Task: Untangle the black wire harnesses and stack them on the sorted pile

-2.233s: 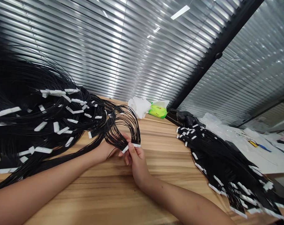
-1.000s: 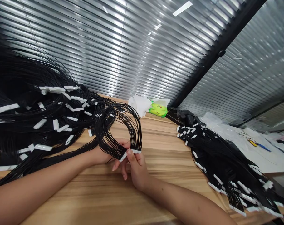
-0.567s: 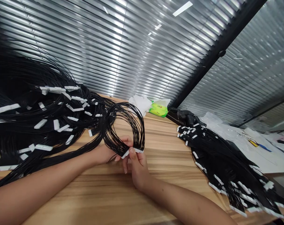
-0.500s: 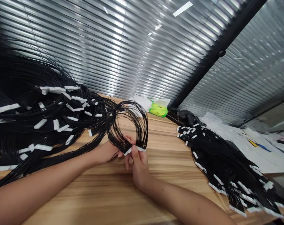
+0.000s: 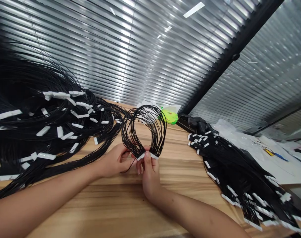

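A wire harness (image 5: 158, 132) of many thin black wires stands up in a loop, its two white connectors side by side at the bottom. My right hand (image 5: 150, 175) pinches both connectors between thumb and fingers. Just left of it, my left hand (image 5: 115, 162) has its thumb and fingers closed on a single loose black wire (image 5: 129, 168) beside the loop. The left fingertips are partly hidden behind the harness.
A large heap of black wire harnesses (image 5: 53, 142) covers the left of the wooden table (image 5: 110, 205). Another pile (image 5: 235, 175) lies on the right. A green tissue pack (image 5: 170, 116) is at the back, before the blinds. A white surface (image 5: 269, 160) with tools adjoins at right.
The looped harness has moved right and turned more upright, facing me. My left hand has drawn left, away from the connectors, and a single wire shows at its fingers.
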The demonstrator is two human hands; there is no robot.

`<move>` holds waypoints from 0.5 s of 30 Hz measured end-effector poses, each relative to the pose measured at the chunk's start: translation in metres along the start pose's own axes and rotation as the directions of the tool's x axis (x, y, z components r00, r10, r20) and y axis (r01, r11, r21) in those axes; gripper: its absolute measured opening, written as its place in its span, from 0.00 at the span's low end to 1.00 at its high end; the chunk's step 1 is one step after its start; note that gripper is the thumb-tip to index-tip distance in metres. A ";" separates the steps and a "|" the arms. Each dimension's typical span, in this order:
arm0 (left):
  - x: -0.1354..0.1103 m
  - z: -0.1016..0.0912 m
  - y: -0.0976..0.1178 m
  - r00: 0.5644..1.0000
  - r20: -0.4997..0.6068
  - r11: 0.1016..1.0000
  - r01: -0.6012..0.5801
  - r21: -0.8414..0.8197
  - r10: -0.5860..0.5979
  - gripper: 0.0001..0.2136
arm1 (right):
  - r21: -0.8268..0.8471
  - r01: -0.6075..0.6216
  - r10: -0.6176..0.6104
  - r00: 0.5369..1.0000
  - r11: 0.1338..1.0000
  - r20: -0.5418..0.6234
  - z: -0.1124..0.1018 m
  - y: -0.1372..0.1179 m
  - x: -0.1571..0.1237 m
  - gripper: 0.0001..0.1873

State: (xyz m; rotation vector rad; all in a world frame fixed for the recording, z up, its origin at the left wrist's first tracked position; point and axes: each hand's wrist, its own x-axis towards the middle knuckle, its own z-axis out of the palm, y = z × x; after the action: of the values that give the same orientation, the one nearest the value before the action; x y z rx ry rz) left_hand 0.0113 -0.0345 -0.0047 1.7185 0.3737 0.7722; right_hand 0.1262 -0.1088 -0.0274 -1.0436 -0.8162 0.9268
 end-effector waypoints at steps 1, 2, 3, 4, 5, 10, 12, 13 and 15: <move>-0.001 0.000 0.002 1.000 0.010 1.000 -0.013 0.011 0.013 0.13 | 0.003 -0.009 0.009 1.000 1.000 0.001 0.000 0.000 0.000 0.25; -0.001 0.001 0.003 1.000 0.013 1.000 -0.021 0.020 0.021 0.13 | 0.009 -0.018 0.018 1.000 1.000 0.000 0.000 0.000 -0.001 0.25; -0.001 0.001 0.003 1.000 0.005 0.999 -0.023 0.027 0.023 0.13 | 0.017 -0.023 0.023 1.000 1.000 0.000 0.000 0.000 -0.001 0.25; -0.001 0.001 0.003 1.000 -0.014 0.999 -0.015 0.032 0.015 0.12 | 0.024 -0.023 0.023 1.000 0.999 0.004 0.000 0.000 -0.001 0.25; 0.000 0.001 0.002 0.999 -0.047 0.999 0.001 0.035 0.001 0.11 | 0.028 -0.020 0.020 1.000 0.999 0.011 0.000 -0.001 0.000 0.24; 0.009 -0.006 -0.005 0.923 -0.375 0.991 0.035 -0.127 -0.081 0.08 | 0.058 -0.058 0.060 0.998 0.997 -0.035 0.002 -0.002 0.007 0.22; 0.015 -0.011 -0.006 0.865 -0.475 0.958 0.019 -0.288 -0.160 0.10 | 0.080 -0.086 0.091 0.994 0.993 -0.065 0.002 -0.001 0.011 0.22; 0.018 -0.013 -0.007 0.839 -0.504 0.930 0.009 -0.366 -0.206 0.12 | 0.085 -0.098 0.104 0.992 0.992 -0.071 0.002 -0.001 0.013 0.22; 0.022 -0.018 -0.008 0.797 -0.544 0.880 -0.033 -0.474 -0.263 0.13 | 0.081 -0.122 0.127 0.990 0.989 -0.062 0.002 0.001 0.015 0.23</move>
State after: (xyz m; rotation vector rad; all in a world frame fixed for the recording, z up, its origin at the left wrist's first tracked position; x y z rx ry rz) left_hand 0.0170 -0.0056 -0.0032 0.9561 0.6612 1.2017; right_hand 0.1298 -0.0940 -0.0258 -1.0620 -0.6601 1.0158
